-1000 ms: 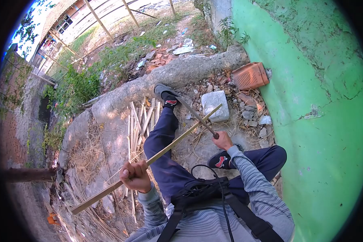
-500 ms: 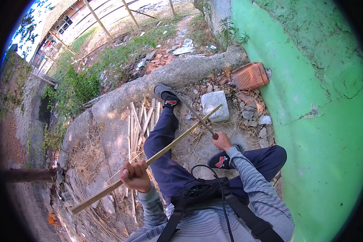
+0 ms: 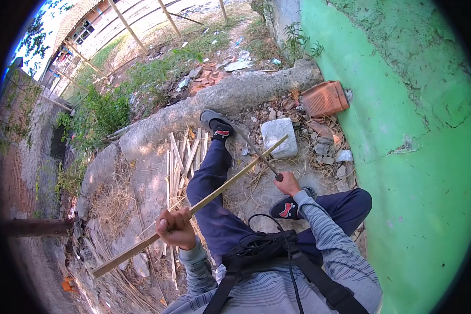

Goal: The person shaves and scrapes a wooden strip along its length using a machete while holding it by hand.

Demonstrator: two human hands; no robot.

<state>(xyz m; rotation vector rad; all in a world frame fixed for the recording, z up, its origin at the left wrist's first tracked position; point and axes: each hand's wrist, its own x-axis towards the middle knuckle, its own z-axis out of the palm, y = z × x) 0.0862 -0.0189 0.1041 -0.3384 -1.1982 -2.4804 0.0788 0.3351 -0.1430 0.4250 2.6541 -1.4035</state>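
Observation:
My left hand (image 3: 176, 228) is closed round a long, flat bamboo strip (image 3: 220, 191), which slants from the lower left up to the right across my leg. In my right hand (image 3: 288, 183) is the dark handle of a long blade (image 3: 251, 147). The blade points up and left toward my shoe (image 3: 214, 121) and crosses the strip near its upper end. Past that crossing, the strip's tip lies in front of a whitish block (image 3: 279, 137). Several split bamboo strips (image 3: 176, 167) lie on the ground left of my outstretched leg.
A rough concrete ledge (image 3: 214, 98) runs ahead of my foot. To the right stands a green wall (image 3: 403, 209), with an orange roof tile (image 3: 325, 99) against it. Rubble (image 3: 325, 148) lies beside the block. Dry fibres (image 3: 110, 204) and bushes (image 3: 104, 110) are at the left.

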